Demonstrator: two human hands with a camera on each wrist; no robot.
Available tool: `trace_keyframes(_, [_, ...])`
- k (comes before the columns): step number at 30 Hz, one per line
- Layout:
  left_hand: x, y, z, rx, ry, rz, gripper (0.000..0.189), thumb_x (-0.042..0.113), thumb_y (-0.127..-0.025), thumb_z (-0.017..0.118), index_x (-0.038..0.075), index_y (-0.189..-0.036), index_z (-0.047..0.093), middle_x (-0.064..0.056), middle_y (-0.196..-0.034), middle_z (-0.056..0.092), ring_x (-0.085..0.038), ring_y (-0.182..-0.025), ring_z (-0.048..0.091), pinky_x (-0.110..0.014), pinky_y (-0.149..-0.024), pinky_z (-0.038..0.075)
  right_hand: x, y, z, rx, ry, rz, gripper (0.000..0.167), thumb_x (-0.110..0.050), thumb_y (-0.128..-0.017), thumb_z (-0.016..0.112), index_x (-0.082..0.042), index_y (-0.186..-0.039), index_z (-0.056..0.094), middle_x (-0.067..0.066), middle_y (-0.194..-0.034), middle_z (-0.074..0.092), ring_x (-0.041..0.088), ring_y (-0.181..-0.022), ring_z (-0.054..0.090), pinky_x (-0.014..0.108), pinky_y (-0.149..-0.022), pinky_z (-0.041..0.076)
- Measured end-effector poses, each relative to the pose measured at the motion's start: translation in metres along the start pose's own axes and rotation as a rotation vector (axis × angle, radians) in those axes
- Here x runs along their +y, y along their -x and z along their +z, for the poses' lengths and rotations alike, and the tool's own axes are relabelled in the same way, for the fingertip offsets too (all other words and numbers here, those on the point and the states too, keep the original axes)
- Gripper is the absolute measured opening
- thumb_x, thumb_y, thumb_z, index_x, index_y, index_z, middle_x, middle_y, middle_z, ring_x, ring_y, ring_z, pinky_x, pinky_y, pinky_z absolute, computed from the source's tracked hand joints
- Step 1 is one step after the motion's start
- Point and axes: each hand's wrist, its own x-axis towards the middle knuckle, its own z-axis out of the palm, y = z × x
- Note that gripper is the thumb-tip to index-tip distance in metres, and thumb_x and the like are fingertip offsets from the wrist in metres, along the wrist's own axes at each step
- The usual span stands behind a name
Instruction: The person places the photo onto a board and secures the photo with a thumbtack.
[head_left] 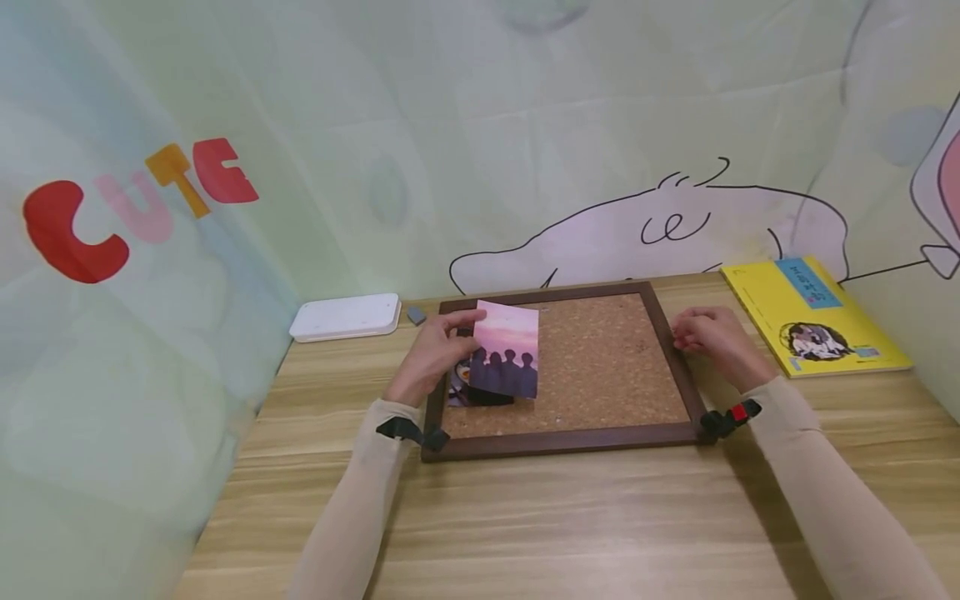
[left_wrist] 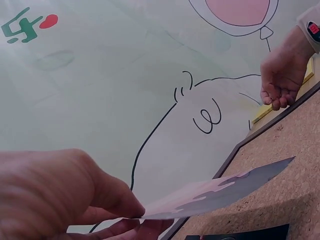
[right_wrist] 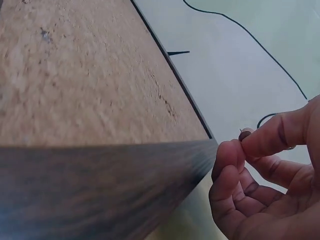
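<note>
Left grip (left_wrist: 70, 192) pinches photo (head_left: 506, 352), long axis front-to-back, sky end far; right grip (head_left: 712, 340) pinches tiny object (right_wrist: 245, 134).

A pink-and-purple photo (head_left: 504, 354) is covering most of a darker picture (head_left: 460, 392), obscuring its subject. The right hand (head_left: 712, 340) is pinching and partly hiding a tiny dark item (right_wrist: 244, 134), looking too small to identify. Lettering (head_left: 810, 283) on the yellow book (head_left: 821, 317) is looking illegibly small. The left wrist view is cropping the left hand (left_wrist: 65, 192).

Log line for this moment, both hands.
left hand: pinches pink-purple photo above corkboard; right hand: near corkboard's right edge, pinches small dark item
</note>
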Motion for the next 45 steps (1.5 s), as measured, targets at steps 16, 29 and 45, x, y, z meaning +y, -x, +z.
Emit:
trace_keyframes(16, [-0.006, -0.002, 0.002, -0.015, 0.003, 0.005, 0.055, -0.002, -0.093, 0.065, 0.006, -0.147, 0.065, -0.016, -0.161, 0.054, -0.035, -0.137, 0.047, -0.026, -0.087, 0.047, 0.01, -0.005, -0.008, -0.078, -0.261, 0.067, 0.039, -0.006, -0.103, 0.045, -0.019, -0.076, 0.07, -0.012, -0.069, 0.069, 0.002, -0.065, 0.067, 0.019, -0.064, 0.055])
trace_keyframes(29, [-0.005, -0.001, 0.002, -0.015, -0.003, -0.011, 0.054, 0.0, -0.094, 0.065, 0.008, -0.148, 0.065, -0.015, -0.161, 0.054, -0.032, -0.133, 0.052, -0.028, -0.091, 0.05, 0.0, 0.006, 0.003, -0.033, 0.195, -0.044, 0.038, -0.024, -0.107, 0.06, 0.003, -0.132, 0.067, -0.009, -0.093, 0.067, 0.009, -0.082, 0.058, 0.025, -0.072, 0.05])
trace_keyframes(45, [-0.003, -0.003, 0.006, -0.005, 0.005, -0.007, 0.055, 0.001, -0.093, 0.066, 0.01, -0.146, 0.067, -0.015, -0.159, 0.056, -0.025, -0.108, 0.063, -0.025, -0.081, 0.055, -0.016, -0.006, 0.025, -0.056, 0.356, -0.089, 0.04, -0.026, -0.107, 0.063, 0.0, -0.138, 0.068, 0.025, -0.132, 0.068, 0.029, -0.106, 0.061, 0.026, -0.083, 0.051])
